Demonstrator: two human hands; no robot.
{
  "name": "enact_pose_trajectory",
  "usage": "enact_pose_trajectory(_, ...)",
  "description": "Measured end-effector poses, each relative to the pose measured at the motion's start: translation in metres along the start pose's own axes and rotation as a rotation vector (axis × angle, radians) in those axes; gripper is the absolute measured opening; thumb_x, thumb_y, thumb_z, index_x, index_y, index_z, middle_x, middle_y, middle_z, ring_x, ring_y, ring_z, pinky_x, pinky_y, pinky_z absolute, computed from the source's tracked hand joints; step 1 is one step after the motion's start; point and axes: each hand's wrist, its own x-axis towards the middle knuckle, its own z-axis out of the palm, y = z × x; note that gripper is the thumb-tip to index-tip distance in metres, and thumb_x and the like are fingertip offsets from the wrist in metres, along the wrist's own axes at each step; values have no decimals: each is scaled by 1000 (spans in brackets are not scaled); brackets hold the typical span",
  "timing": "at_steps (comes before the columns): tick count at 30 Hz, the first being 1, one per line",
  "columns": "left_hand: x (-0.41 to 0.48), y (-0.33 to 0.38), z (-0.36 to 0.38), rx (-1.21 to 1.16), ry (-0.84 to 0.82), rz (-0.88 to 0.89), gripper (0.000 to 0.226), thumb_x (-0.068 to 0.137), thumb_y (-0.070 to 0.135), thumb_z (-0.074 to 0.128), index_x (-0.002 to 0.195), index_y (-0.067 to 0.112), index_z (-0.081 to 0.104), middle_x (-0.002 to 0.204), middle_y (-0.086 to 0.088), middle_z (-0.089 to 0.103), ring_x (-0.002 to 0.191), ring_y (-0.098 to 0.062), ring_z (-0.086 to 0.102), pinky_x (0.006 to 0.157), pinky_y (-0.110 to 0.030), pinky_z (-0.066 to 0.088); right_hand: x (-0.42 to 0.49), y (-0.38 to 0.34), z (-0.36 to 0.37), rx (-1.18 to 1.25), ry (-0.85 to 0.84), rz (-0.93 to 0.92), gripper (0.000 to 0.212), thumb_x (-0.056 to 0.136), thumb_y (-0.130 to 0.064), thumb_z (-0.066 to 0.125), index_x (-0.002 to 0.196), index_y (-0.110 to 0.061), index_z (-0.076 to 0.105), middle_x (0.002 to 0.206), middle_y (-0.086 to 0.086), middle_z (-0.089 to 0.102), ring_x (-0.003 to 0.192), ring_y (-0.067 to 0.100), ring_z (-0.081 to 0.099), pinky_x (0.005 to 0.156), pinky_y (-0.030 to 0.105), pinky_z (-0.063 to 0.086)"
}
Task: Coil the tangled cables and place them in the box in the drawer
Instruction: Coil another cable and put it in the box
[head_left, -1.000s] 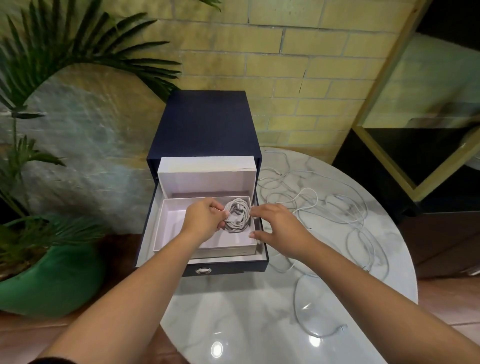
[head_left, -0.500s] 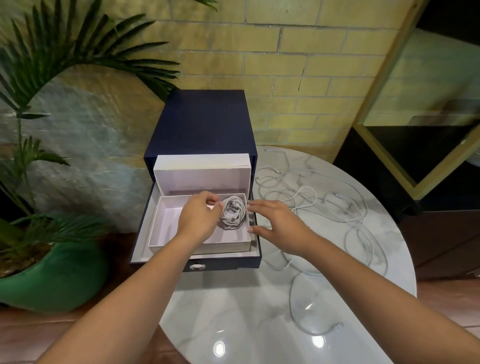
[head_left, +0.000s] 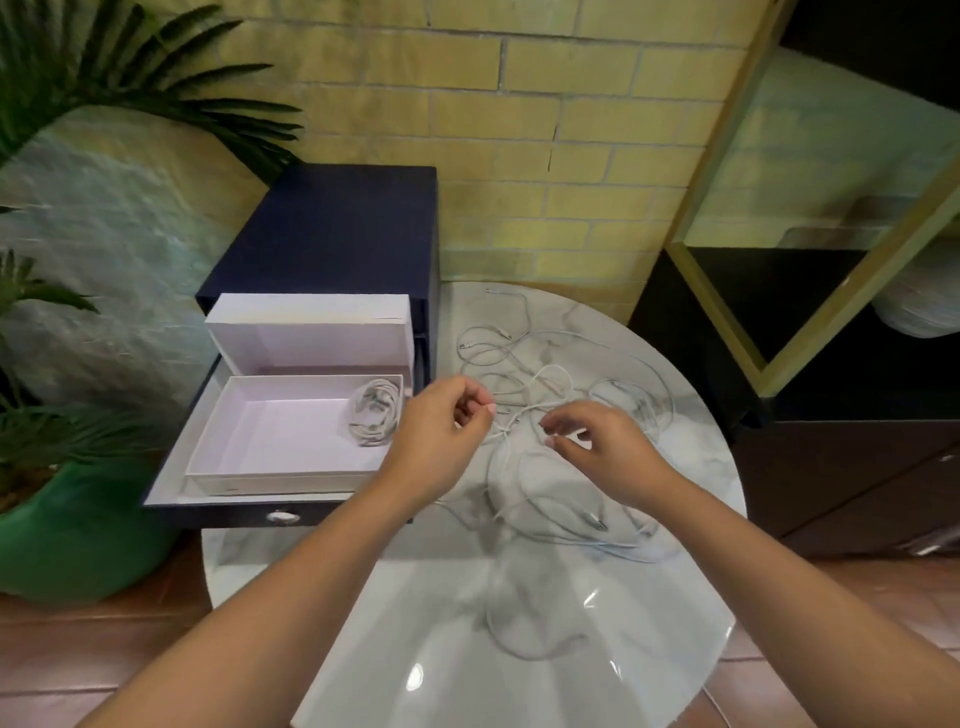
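Hands are both over the tangle on my feed. My left hand (head_left: 441, 431) has its fingers curled, with thumb and forefinger pinching a strand of the loose cables (head_left: 556, 368) where they knot together on the table (head_left: 519, 649). My right hand (head_left: 602, 447) hangs just beside it over the same knot. Its thumb and forefinger are drawn close with a sliver of gap, and I cannot tell whether a strand sits between them.

Left of my hands, one coiled cable (head_left: 375, 413) lies in the far right corner of the white box (head_left: 291, 480). The box sits in the open drawer (head_left: 218, 514) of the navy cabinet (head_left: 337, 223), and its lid (head_left: 311, 322) is propped upright behind it.

By my reckoning the job is in its early part. One coil is stowed, and the rest of the box floor is bare. Several white leads sprawl across the marble, looped over one another from the far edge down toward me. Each needs teasing free, winding and carrying to the box, and the drawer is not yet pushed shut.
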Motion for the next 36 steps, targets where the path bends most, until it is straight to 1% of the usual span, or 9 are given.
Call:
enact_pose_trajectory(5, -14, 1, 55, 25, -129, -77, 11, 88, 16, 62, 81, 26, 62, 82, 7, 63, 73, -7, 57, 70, -17, 46, -28, 52, -5, 3, -62, 113, 14, 88, -20, 67, 102, -22, 69, 95, -12, 66, 89, 1, 61, 76, 10, 44)
enact_pose_trajectory(8, -22, -16, 85, 104, -165, -168, 6, 88, 17, 62, 93, 22, 64, 93, 4, 63, 79, -11, 59, 76, -20, 48, -42, 79, -2, -26, -117, 173, 14, 88, -18, 66, 101, -21, 69, 97, -8, 66, 86, 2, 60, 76, 12, 44)
enact_pose_trajectory(13, -32, -60, 111, 505, -294, -403, 38, 90, 26, 57, 128, 19, 53, 126, -6, 53, 111, -22, 54, 95, -32, 44, -58, 107, 3, -39, -212, 201, 15, 87, -15, 65, 102, -16, 69, 99, -2, 68, 85, 9, 61, 80, 22, 48)
enact_pose_trajectory(17, -46, -80, 114, 665, -364, -521, 39, 94, 32, 49, 132, 21, 46, 128, -6, 53, 115, -24, 54, 91, -32, 45, -61, 114, 3, -48, -255, 187, 16, 88, -20, 63, 103, -18, 69, 95, -8, 64, 86, 9, 61, 81, 27, 50)
enact_pose_trajectory(23, -60, -89, 117, 751, -324, -474, 23, 98, 24, 45, 114, 20, 61, 111, -7, 56, 98, -25, 59, 84, -33, 49, -58, 116, 4, -43, -298, 157, 17, 90, -21, 62, 106, -20, 67, 98, -10, 61, 85, 7, 60, 77, 18, 46)
enact_pose_trajectory(26, -57, -77, 115, 660, -226, -382, 22, 99, 23, 46, 110, 20, 65, 108, -7, 54, 94, -26, 60, 83, -35, 49, -54, 111, 2, -33, -304, 149, 23, 92, -24, 60, 115, -21, 63, 110, -7, 59, 88, 10, 61, 83, 23, 47)
enact_pose_trajectory(30, -43, -48, 112, 499, -77, -201, 22, 98, 20, 51, 109, 17, 69, 105, -4, 56, 93, -22, 59, 78, -27, 43, -45, 102, -3, 10, -293, 136, 35, 95, -21, 58, 129, -17, 55, 119, -5, 58, 83, 13, 60, 84, 23, 46)
enact_pose_trajectory(34, -30, -24, 110, 390, 52, -90, 19, 94, 17, 59, 106, 16, 72, 101, 0, 60, 93, -16, 57, 83, -27, 44, -37, 92, -15, 257, -293, 218, 24, 95, -5, 52, 113, -12, 65, 88, -2, 67, 72, 15, 65, 67, 13, 48)
enact_pose_trajectory(36, -24, -15, 109, 355, 87, -59, 17, 92, 15, 61, 104, 15, 73, 100, -1, 61, 91, -11, 53, 84, -22, 40, -34, 84, -25, 350, -309, 204, 21, 94, -4, 52, 108, -15, 65, 78, -2, 67, 72, 15, 65, 62, 14, 47)
